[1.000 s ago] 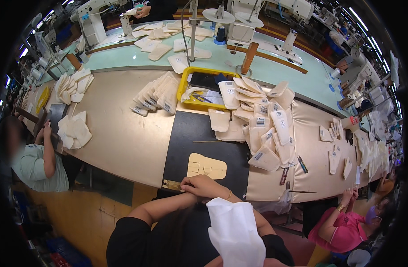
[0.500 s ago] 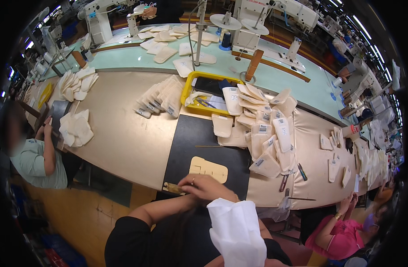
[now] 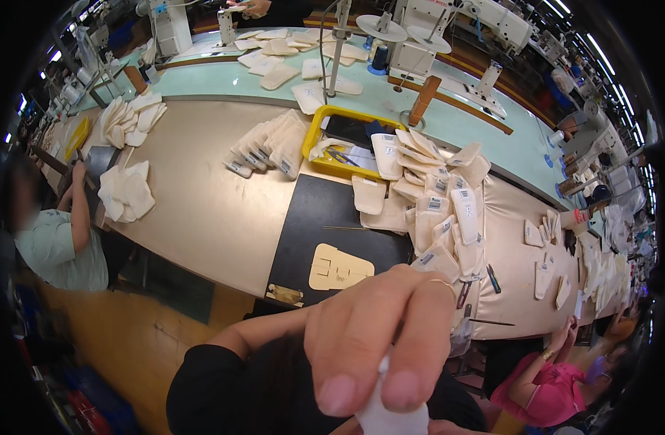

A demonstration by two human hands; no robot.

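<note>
Close up at the lower middle, my right hand [image 3: 380, 333], with a thin ring on one finger, bends its fingers down around a soft white cloth [image 3: 394, 409]. The cloth shows below and between the fingertips. My left forearm [image 3: 267, 328] reaches in from the lower left and passes behind that hand, so my left hand is hidden. Past the hands lies a black mat [image 3: 303, 225] bearing a pale yellow slotted template [image 3: 340, 267], a thin rod [image 3: 345, 229] and a small brass-coloured piece [image 3: 284, 294] at the near left corner.
A pile of cream padded pieces [image 3: 441, 210] with labels borders the mat on the right, beside a yellow tray [image 3: 311, 141]. More pieces [image 3: 271, 143] are fanned out left of the tray. Sewing machines [image 3: 485, 90] stand behind. One person [image 3: 60, 243] sits left, another [image 3: 543, 384] right.
My right hand has risen from over my left forearm toward the camera and taken hold of the white cloth, which was hanging loose. The template and brass-coloured piece are now uncovered.
</note>
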